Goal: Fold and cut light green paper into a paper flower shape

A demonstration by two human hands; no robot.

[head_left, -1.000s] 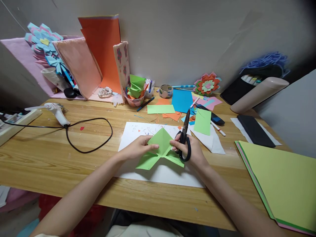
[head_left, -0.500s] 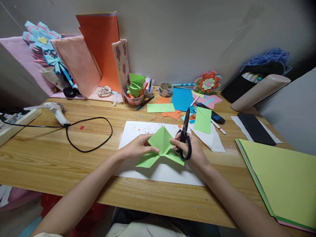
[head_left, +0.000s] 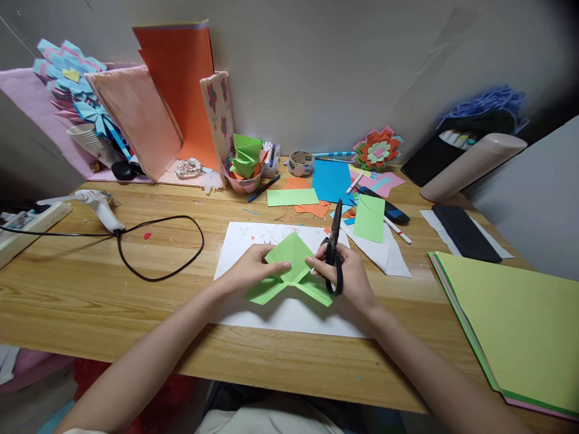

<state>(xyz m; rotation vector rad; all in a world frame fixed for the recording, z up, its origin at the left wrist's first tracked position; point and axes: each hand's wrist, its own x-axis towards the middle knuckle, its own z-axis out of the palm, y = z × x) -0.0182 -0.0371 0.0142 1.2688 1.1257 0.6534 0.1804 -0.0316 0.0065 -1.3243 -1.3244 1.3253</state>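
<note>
A folded piece of light green paper (head_left: pixel 292 253) is held over a white sheet (head_left: pixel 271 318), its upper part a diamond and its lower flaps spreading left and right. My left hand (head_left: pixel 256 265) grips its left edge, the thumb lying across the front. At the right edge, the fingertips of my right hand (head_left: pixel 346 274) pinch the same paper. That hand also carries black-handled scissors (head_left: pixel 335 241), blades pointing up and apart from the paper.
Behind lie green rectangles (head_left: pixel 370 218), blue paper (head_left: pixel 332 179), a tape roll (head_left: pixel 301 163) and a paper flower (head_left: pixel 378 147). A glue gun (head_left: pixel 102 208) with a looped black cable is on the left. Coloured sheets (head_left: pixel 511 325) and a black phone (head_left: pixel 467 233) are on the right.
My left thumb has shifted up onto the diamond part of the green paper, which now tilts slightly differently. The scissors stay in my right hand. The whole view has shifted a little.
</note>
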